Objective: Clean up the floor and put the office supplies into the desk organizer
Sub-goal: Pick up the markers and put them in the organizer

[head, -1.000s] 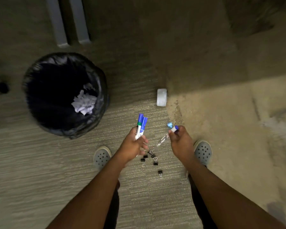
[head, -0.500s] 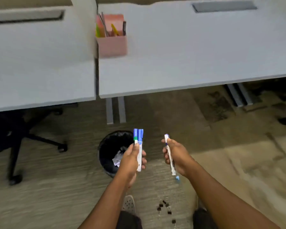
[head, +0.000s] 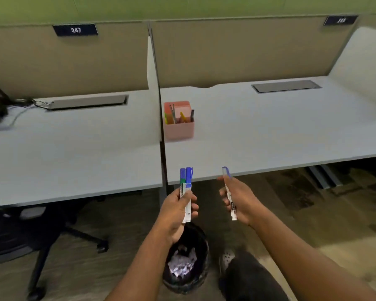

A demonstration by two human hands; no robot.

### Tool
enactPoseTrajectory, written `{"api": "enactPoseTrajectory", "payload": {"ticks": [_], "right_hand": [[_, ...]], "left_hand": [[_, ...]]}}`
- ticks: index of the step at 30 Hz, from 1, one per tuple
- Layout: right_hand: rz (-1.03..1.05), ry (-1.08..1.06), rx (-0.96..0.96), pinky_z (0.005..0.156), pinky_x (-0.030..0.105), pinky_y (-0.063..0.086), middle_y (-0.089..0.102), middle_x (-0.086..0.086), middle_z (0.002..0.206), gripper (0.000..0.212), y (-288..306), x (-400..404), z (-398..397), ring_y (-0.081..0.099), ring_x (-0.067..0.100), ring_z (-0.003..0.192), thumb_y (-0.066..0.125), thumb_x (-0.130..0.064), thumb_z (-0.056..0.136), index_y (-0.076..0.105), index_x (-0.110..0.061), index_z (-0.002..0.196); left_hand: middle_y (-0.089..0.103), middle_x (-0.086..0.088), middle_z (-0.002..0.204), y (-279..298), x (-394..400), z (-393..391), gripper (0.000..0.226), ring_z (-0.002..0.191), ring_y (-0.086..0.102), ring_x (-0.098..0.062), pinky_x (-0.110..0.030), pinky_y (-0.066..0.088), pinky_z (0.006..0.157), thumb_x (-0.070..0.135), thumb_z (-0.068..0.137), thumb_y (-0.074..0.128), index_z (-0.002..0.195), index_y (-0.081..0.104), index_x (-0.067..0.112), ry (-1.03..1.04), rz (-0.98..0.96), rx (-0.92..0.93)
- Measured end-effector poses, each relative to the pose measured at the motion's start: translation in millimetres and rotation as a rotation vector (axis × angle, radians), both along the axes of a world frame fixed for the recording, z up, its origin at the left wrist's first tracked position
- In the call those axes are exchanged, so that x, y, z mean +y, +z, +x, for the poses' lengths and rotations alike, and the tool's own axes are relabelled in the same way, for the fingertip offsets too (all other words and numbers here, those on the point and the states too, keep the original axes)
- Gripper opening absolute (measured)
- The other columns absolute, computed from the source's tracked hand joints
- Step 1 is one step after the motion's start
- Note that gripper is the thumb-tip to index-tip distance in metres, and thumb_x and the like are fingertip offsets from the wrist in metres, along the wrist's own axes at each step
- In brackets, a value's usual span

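My left hand (head: 178,210) grips two blue-capped markers (head: 186,183) upright, just in front of the desk edge. My right hand (head: 240,199) holds a single white marker (head: 230,197) with a blue cap pointing up. A pink desk organizer (head: 178,129) stands on the grey desk (head: 269,131) beyond both hands, near the divider; pens, scissors and sticky notes stick out of it.
A black-lined bin (head: 186,276) with crumpled paper sits on the carpet under my left forearm. A black office chair (head: 30,233) stands under the left desk (head: 74,161). Cables (head: 0,105) lie at that desk's far left. My shoe (head: 227,258) shows beside the bin.
The view has swung up from the floor to the desks. Both hands rose with their markers to desk-edge height. The binder clips and tape roll on the carpet have left the view.
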State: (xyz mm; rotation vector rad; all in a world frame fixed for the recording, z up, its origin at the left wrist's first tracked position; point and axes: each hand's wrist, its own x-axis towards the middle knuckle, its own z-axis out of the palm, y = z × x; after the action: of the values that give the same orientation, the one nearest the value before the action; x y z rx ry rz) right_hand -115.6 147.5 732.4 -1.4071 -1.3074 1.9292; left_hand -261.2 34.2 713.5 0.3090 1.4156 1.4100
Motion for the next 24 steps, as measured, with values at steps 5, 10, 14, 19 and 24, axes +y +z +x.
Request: {"api": "enactPoseTrajectory", "payload": {"ticks": [5,10,14,19,24], "right_hand": [[-0.033,-0.015,0.134,0.051,0.027,0.036,0.052,0.005,0.073,0.033,13.9,60.0,-42.8,0.043,0.013,0.055,0.038,-0.03,0.1,0.059,-0.009,0.115],[0.015,-0.013,0.059,0.068,0.033,0.052,0.059,0.012,0.087,0.027,17.4,143.7,-103.5,0.055,0.021,0.07,0.042,-0.017,0.096,0.062,-0.006,0.11],[0.196,0.084,-0.082,0.094,0.042,0.049,0.062,0.009,0.103,0.022,18.8,221.8,-147.2,0.057,0.024,0.094,0.052,-0.018,0.096,0.064,-0.012,0.113],[0.407,0.194,-0.135,0.079,0.029,0.044,0.064,-0.006,0.097,0.018,30.9,311.2,-185.3,0.058,0.016,0.089,0.059,-0.021,0.094,0.064,-0.021,0.112],[0.471,0.227,-0.154,0.092,0.041,0.052,0.065,-0.002,0.107,0.023,37.7,379.3,-230.2,0.063,0.022,0.1,0.06,-0.022,0.095,0.059,-0.018,0.118]], "left_hand": [[0.065,-0.011,0.096,14.2,40.7,-35.0,0.022,0.081,0.062,-0.021,-0.034,0.055,0.07,0.026,0.097,0.056,0.117,0.061,0.018,0.052,0.014,0.003],[0.066,-0.012,0.104,27.9,104.0,-78.1,0.023,0.091,0.066,-0.027,-0.038,0.059,0.079,0.024,0.1,0.05,0.12,0.058,0.016,0.091,0.004,0.088],[0.07,-0.007,0.106,34.2,167.5,-116.0,0.022,0.098,0.069,-0.025,-0.032,0.056,0.081,0.021,0.102,0.046,0.121,0.055,0.017,0.14,-0.008,0.143],[0.069,-0.008,0.115,42.8,254.2,-160.5,0.017,0.106,0.067,-0.024,-0.039,0.05,0.094,0.017,0.103,0.043,0.115,0.053,0.024,0.224,-0.028,0.274],[0.068,0.0,0.09,51.8,324.8,-203.9,0.016,0.09,0.066,-0.019,-0.036,0.055,0.085,0.013,0.102,0.044,0.112,0.049,0.023,0.327,0.036,0.364]]}}
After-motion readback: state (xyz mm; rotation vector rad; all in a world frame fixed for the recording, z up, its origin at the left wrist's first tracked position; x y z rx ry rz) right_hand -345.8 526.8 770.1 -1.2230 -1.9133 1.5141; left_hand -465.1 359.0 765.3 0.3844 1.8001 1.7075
